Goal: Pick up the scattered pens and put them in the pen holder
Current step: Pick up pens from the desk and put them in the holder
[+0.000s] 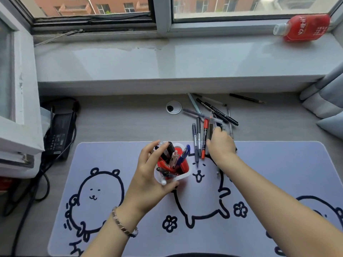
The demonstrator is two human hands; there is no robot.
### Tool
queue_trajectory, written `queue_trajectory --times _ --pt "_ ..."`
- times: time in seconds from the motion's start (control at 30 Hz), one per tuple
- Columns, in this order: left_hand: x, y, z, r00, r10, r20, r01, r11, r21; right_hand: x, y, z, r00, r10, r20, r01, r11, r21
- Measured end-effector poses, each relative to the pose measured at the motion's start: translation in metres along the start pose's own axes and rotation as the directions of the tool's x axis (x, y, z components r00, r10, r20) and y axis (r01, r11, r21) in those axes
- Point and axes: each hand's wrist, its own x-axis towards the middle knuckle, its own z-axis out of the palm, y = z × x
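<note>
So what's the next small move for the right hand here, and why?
Probably close the right hand on the pens beneath it and lift them toward the pen holder, which the left hand steadies. Many scattered pens remain beside the holder, and its fingers already rest on them.

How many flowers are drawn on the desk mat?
2: one flower below the middle figure, another flower to its right. The arms may hide more on the mat.
</note>
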Motion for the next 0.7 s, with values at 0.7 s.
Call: queue_trajectory --times 0.7 --pt "0.008 0.000 0.016 0.990 -0.062 0.124 0.068 0.997 -0.043 -0.102 -0.014 -0.073 0.917 -0.373 -0.138 0.311 0.455 0.835"
